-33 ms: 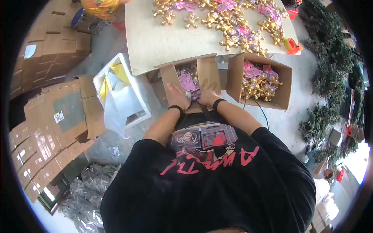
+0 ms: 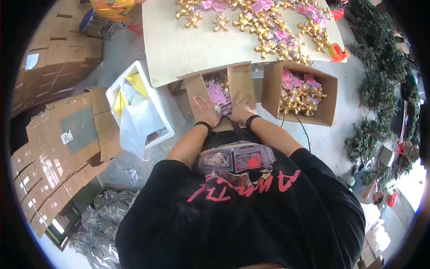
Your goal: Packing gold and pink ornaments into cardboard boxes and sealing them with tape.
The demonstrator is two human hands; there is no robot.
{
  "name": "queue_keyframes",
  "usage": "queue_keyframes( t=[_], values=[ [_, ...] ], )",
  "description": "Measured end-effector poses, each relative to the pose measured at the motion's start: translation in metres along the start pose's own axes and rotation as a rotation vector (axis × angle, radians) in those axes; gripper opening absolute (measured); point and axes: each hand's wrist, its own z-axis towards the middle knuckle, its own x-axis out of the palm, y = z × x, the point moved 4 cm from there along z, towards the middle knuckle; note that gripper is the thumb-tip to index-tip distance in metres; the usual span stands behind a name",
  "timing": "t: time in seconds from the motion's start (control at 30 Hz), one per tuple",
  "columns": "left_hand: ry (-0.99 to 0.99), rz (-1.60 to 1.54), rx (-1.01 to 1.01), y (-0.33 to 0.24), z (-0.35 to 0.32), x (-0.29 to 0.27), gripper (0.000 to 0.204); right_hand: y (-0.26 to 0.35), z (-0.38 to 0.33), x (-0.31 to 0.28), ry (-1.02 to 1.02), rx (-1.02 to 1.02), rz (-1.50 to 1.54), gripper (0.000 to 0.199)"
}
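Note:
A cardboard box (image 2: 194, 92) stands before me against the table's near edge, its flaps up. Inside lie gold figurines with pink cards (image 2: 217, 93), some in clear wrap. My left hand (image 2: 207, 111) lies on the left flap, fingers stretched out along it, thumb toward the opening. On the right flap (image 2: 240, 82) my right hand (image 2: 242, 112) rests the same way, fingers apart and pointing away from me. Both hands press at the near end of the box, and neither holds a loose thing. The thumb tips are partly hidden at the box's opening.
More gold figurines (image 2: 262, 29) cover the table (image 2: 179, 54), with a tape dispenser (image 2: 337, 53) at its right edge. A second filled box (image 2: 324, 114) stands right, a white foam bin (image 2: 168, 127) left. Flattened cardboard (image 2: 49, 134) and grey plastic bags (image 2: 101, 224) lie farther left.

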Motion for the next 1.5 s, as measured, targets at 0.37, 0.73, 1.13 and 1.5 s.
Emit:
queue_keyframes(
  t=[0.37, 0.73, 1.13, 1.5],
  values=[
    [0.156, -0.326, -0.112, 0.001, 0.033, 0.011, 0.111, -0.004, 0.022, 0.044, -0.041, 0.289, -0.183, 0.108],
    [0.211, -0.619, -0.011, 0.066, -0.003, -0.019, 0.062, -0.080, -0.041, -0.012, -0.312, 0.298, 0.453, 0.035],
    [-0.098, -0.730, 0.135, 0.149, -0.056, 0.020, 0.033, -0.085, -0.083, -0.022, -0.413, 0.106, 0.344, 0.029],
    [0.161, -0.025, 0.416, 0.128, -0.029, 0.003, 0.027, -0.078, -0.060, -0.021, -0.360, -0.016, 0.158, 0.025]
  ],
)
